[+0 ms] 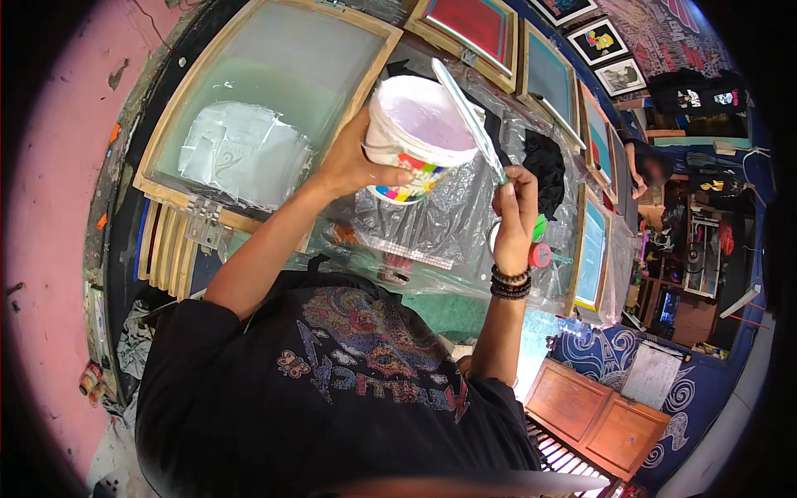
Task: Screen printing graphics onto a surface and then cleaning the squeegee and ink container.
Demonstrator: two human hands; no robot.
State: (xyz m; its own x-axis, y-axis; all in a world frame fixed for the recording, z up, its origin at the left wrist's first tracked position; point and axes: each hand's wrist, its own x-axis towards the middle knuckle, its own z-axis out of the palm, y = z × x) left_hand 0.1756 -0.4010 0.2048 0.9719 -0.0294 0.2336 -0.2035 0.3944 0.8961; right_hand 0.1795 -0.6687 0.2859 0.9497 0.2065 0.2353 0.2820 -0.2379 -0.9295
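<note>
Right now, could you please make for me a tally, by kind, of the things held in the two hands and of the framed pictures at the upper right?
Plastic tub, in the left hand: 1
Spatula, in the right hand: 1
Framed pictures: 3
Total: 5

Near the top centre of the frame, your left hand grips a white plastic bucket of pale lilac paint; your right hand holds a paint-coated spatula at its rim. Upper left, a wood-framed printing screen bears a white smear.
</note>
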